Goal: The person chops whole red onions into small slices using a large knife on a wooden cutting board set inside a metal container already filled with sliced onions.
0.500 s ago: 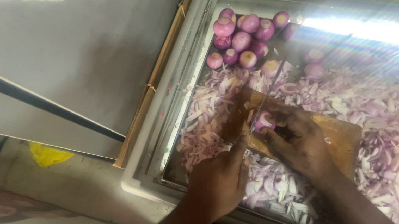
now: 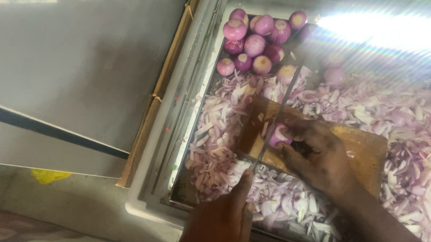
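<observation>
1. Left hand [image 2: 216, 229] – at the near edge of the tray, fingers wrapped round the handle of a knife [image 2: 279, 113], forefinger stretched along the top of it.
2. Knife blade – long and thin, pointing away from the body, edge down against the onion piece [image 2: 280, 135].
3. Right hand [image 2: 319, 153] – on the wooden cutting board [image 2: 362, 148], fingertips curled narrow and pinning the onion piece just beside the blade.
4. Cutting board – lying inside the metal tray [image 2: 185, 94], ringed on all sides by chopped onion [image 2: 284, 196].
5. Whole peeled onions [image 2: 256, 39] – heaped in the far left corner of the tray; further whole ones at the right edge.
6. Grey flat surface [image 2: 64, 30] – left of the tray, touching neither hand.
</observation>
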